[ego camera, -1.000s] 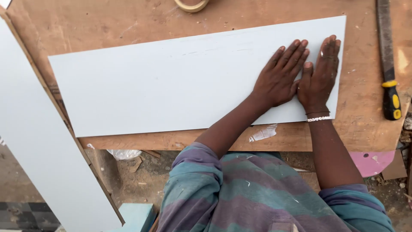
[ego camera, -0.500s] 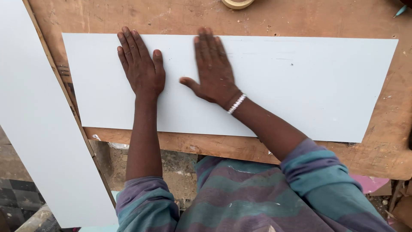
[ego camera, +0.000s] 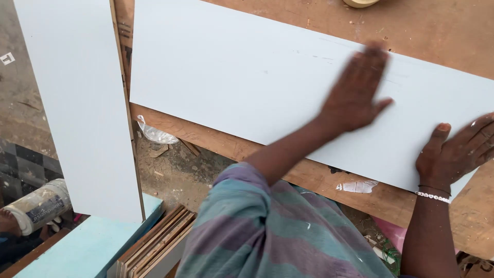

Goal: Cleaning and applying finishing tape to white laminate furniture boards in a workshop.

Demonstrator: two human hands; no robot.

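Big board: a long, flat, pale grey board (ego camera: 247,82) lies on the worktop (ego camera: 442,36). It looks smooth and thin, with straight edges. Its right end runs out of the picture.
Worktop: brown wood, rough and scratched, with bits of dust. A strip of it shows under the board's near edge.
Left hand: the left hand (ego camera: 357,95) lies flat on the board, fingers (ego camera: 373,56) spread and released, gripping nothing. It is blurry, so the fingertips are hard to see.
Right hand: the right hand (ego camera: 455,152) rests flat at the board's near right corner, fingers loose and straight. Its fingertips are cut off by the picture edge. A white bead bracelet (ego camera: 433,196) sits on the wrist.
Second board: another pale grey board (ego camera: 77,103) stands beside the worktop on the left. Its top is cut off.
Down below: a stack of thin wooden sheets (ego camera: 152,242), a light blue slab (ego camera: 87,247), and a crumpled clear plastic scrap (ego camera: 154,135) on the dirt floor.
Top edge: a round tan thing (ego camera: 363,2), mostly cut off, so I cannot tell what it is.
Shirt: striped green and purple cloth (ego camera: 272,231), soft and wrinkly.
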